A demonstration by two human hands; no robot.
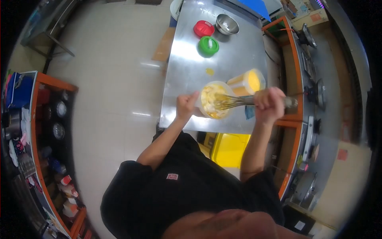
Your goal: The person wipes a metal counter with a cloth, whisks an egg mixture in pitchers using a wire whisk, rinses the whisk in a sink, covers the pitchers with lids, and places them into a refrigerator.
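Observation:
My left hand point(186, 106) grips the left side of a clear tub point(200, 112) near the front of the steel table. Inside the tub is a yellow and white mixture point(213, 97). Closed around the handle of a wire whisk point(234, 101) is my right hand point(270, 104), to the right of the tub. The whisk lies nearly level, its wires in the mixture. Just behind it a clear container point(240, 84) holds something yellow and leans against or stands close to the tub; which of these I cannot tell.
On the steel table point(183, 75) are a red lid point(204, 28), a green lid point(208, 46), a steel bowl point(227, 24) and a yellow spill point(209, 71). A yellow bin point(230, 150) stands below the near edge. Orange-framed shelving point(294, 153) runs along the right.

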